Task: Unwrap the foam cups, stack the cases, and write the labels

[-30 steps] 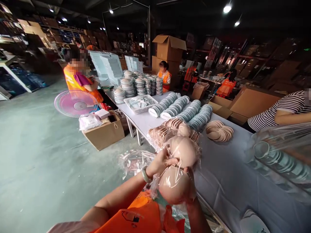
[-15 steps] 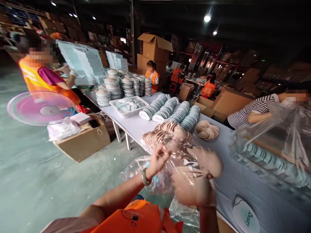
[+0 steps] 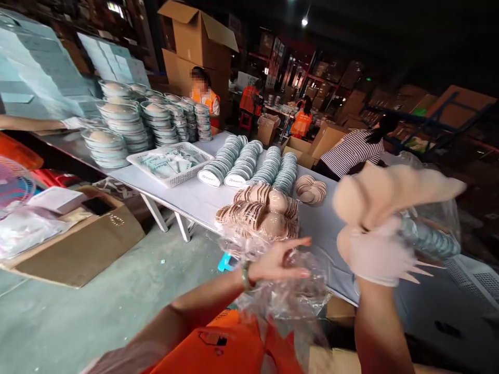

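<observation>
1. Gripping nested beige cups [image 3: 401, 187], the right hand [image 3: 376, 254], pale-gloved and motion-blurred, now stands well apart from the left; a second ago both met at the cups.
2. Left hand [image 3: 275, 265]: open, fingers spread, near crinkled clear film [image 3: 307, 296].
3. Held cups raised above the table [image 3: 319, 223], right side; smooth, matt, rounded.
4. Beyond: film-wrapped cups [image 3: 273, 221], ribbed rows of pale-blue discs [image 3: 230, 161], perforated white basket [image 3: 191, 174].

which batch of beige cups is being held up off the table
The batch in the right hand, raised at the right of the view. The bagged pile and the small fanned set both rest on the table.
</observation>
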Demonstrator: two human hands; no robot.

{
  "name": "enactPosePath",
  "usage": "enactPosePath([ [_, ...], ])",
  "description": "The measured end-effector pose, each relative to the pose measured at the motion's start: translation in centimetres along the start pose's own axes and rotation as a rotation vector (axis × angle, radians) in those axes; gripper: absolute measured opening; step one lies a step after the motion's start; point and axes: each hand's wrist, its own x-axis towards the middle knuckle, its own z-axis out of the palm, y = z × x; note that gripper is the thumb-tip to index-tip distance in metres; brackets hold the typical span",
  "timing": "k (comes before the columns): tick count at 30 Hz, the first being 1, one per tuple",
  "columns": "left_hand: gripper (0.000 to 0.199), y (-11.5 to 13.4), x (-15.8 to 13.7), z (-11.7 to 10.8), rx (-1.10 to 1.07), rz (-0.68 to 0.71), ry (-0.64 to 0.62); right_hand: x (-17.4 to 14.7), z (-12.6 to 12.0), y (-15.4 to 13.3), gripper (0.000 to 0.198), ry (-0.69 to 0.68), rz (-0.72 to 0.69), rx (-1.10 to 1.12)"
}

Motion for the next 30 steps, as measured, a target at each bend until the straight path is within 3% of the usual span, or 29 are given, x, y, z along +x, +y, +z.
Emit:
enactPosePath([
  [1,0.077,-0.5,0.5,1.3,-0.125,-0.041,0.046,-0.9,-0.6,-2.3,0.025,0.044,-0.105,-0.081],
  [3,0.08,-1.5,1.1,3.1,-0.341,-0.078,0.267,-3.2,-1.3,-6.6,0.021,0.082,-0.428,-0.113],
  [4,0.076,-2.0,1.1,3.4,-0.432,-0.091,0.401,-4.5,-1.4,-8.3,0.026,0.074,-0.57,-0.074],
  [6,0.067,-2.7,0.7,2.9,-0.611,-0.148,0.601,-6.7,-1.6,-10.4,0.034,0.028,-0.702,0.009],
  [10,0.061,-2.3,-0.6,-0.3,-0.981,-0.281,0.567,-8.6,-2.5,-9.2,0.034,-0.11,-0.801,0.387],
  [12,0.058,-1.6,-0.9,-1.8,-1.068,-0.242,0.574,-7.9,-3.1,-6.9,0.034,-0.209,-0.712,0.738],
  [15,0.06,-0.8,-0.9,-3.6,-1.147,-0.234,0.625,-5.6,-3.3,-4.2,0.035,-0.25,-0.269,1.158],
  [18,0.06,-0.7,-1.0,-4.6,-1.162,-0.288,0.654,-2.4,-2.9,-4.8,0.054,-0.228,0.029,1.415],
  [20,0.06,-0.7,-1.1,-4.8,-1.142,-0.281,0.629,-0.4,-2.5,-6.5,0.067,-0.394,0.098,1.537],
  [23,0.057,-0.9,-1.1,-4.8,-1.09,-0.215,0.552,2.0,-1.5,-9.2,0.073,-0.825,0.036,1.551],
  [26,0.059,-1.3,-1.0,-5.1,-1.015,-0.187,0.503,3.1,0.3,-11.0,0.074,-1.168,-0.157,1.503],
  [28,0.067,-1.5,-0.8,-5.7,-0.926,-0.207,0.47,3.3,1.8,-11.7,0.073,-1.296,-0.291,1.479],
  [30,0.07,-1.3,-0.4,-6.6,-0.72,-0.203,0.454,3.3,3.8,-12.1,0.075,-1.312,-0.37,1.436],
])
